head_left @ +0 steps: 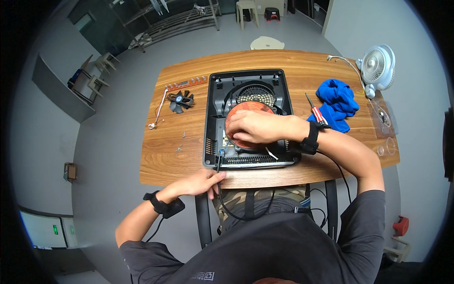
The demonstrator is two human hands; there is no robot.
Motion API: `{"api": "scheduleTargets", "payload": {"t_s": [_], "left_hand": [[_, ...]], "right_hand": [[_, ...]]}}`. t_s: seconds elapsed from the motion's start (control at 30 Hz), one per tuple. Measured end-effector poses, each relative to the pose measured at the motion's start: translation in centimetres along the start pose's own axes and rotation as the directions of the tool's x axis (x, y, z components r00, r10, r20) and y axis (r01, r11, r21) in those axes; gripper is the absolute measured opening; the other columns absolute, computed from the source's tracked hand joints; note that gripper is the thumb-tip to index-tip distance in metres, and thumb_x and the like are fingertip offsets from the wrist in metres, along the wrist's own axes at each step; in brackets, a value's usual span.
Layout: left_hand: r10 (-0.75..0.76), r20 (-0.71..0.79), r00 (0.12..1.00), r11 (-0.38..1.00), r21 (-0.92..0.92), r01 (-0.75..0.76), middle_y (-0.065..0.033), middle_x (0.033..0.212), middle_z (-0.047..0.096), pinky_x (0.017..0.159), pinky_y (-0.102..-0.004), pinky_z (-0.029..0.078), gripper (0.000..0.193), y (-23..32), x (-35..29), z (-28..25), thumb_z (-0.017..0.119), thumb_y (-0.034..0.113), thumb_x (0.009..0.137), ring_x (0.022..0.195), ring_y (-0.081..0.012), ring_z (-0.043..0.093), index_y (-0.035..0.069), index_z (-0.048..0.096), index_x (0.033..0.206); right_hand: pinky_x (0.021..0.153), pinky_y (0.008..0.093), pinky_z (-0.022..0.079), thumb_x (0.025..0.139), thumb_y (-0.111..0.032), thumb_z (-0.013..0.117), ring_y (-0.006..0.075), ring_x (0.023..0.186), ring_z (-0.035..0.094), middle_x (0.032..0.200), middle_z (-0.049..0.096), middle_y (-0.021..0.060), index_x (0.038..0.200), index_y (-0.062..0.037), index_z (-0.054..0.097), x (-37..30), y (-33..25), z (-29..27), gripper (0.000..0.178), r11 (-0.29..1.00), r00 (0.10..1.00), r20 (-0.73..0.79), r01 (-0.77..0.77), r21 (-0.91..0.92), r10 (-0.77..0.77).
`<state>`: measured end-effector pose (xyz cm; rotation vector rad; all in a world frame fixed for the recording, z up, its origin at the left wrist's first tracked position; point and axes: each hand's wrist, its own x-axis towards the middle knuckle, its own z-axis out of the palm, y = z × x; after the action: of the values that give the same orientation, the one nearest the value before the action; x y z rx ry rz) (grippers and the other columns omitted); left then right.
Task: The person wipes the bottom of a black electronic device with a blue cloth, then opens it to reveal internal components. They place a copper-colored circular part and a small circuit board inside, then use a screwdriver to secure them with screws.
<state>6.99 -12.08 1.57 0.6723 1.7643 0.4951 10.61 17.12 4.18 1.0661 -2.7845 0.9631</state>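
A black induction cooker base (210, 118) lies with its inside facing up on the table in front of me. The round copper coil (250, 108) sits in its near half. My right hand (253, 127) rests over the coil, its fingers curled down at the coil's left side. Part of a circuit board (228, 138) shows beside those fingers; the rest is hidden. At the table's front edge, my left hand (205, 182) closes round the black power cord (218, 165), which leaves the base's near left corner and loops over my lap.
On the left lie a black fan (180, 101), a narrow control board (187, 84) with wires, and several screws (178, 148). To the right are a screwdriver (318, 111), a blue cloth (336, 102), a white desk fan (377, 66) and clear plastic containers (385, 118).
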Motion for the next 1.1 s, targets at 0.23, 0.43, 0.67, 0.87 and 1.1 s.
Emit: {"api": "scheduleTargets", "payload": {"t_s": [0.23,0.43,0.67,0.87,1.1], "left_hand": [[0.206,-0.212,0.955,0.900,0.425,-0.100,-0.0063,0.071,0.072,0.061,-0.0318,0.054,0.047,5.2,-3.1,-5.3,0.055,0.041,0.107,0.062,-0.0144,0.067,0.000,0.072,0.092],[0.407,-0.413,0.815,0.901,0.327,-0.284,-0.0081,0.074,0.072,0.067,-0.0343,0.053,0.022,6.0,0.9,-8.3,0.070,0.020,0.097,0.068,-0.0172,0.067,-0.002,0.074,0.098],[0.555,-0.453,0.698,0.776,0.584,-0.239,-0.0107,0.089,0.061,0.076,-0.0366,0.053,0.029,6.1,4.5,-8.9,0.077,0.013,0.089,0.079,-0.0248,0.063,0.005,0.072,0.116],[0.587,-0.318,0.745,0.725,0.615,-0.309,-0.0126,0.106,0.055,0.084,-0.0405,0.053,0.043,7.5,4.4,-8.2,0.073,0.014,0.093,0.093,-0.0293,0.061,0.016,0.068,0.135],[0.623,-0.261,0.737,0.680,0.646,-0.346,-0.0120,0.101,0.057,0.088,-0.0387,0.050,0.036,6.5,5.6,-8.4,0.070,0.012,0.094,0.096,-0.0281,0.059,0.012,0.072,0.130]], "right_hand": [[0.099,0.0437,0.050,0.098,-0.015,0.064,0.0353,0.113,0.062,0.115,0.067,0.0165,0.115,-0.0005,0.069,-3.5,2.4,-3.6,0.023,0.980,0.976,-0.176,-0.155,-0.121,0.132],[0.104,0.0420,0.048,0.095,-0.014,0.066,0.0340,0.118,0.059,0.118,0.066,0.0153,0.116,0.0000,0.070,-6.3,4.2,-5.6,0.025,0.945,0.938,-0.192,-0.311,-0.104,0.288],[0.105,0.0439,0.048,0.090,-0.016,0.072,0.0365,0.121,0.056,0.128,0.055,0.0174,0.131,-0.0022,0.060,-10.3,5.2,-5.1,0.045,0.842,0.850,-0.341,-0.489,-0.228,0.401],[0.096,0.0434,0.051,0.090,-0.017,0.076,0.0362,0.110,0.061,0.123,0.055,0.0215,0.138,-0.0038,0.055,-11.2,6.1,-4.1,0.054,0.781,0.740,-0.320,-0.625,0.001,0.592],[0.091,0.0393,0.052,0.084,-0.015,0.082,0.0311,0.102,0.062,0.115,0.061,0.0161,0.122,-0.0017,0.067,-10.7,7.6,-4.1,0.043,0.801,0.755,-0.329,-0.598,0.009,0.568]]}}
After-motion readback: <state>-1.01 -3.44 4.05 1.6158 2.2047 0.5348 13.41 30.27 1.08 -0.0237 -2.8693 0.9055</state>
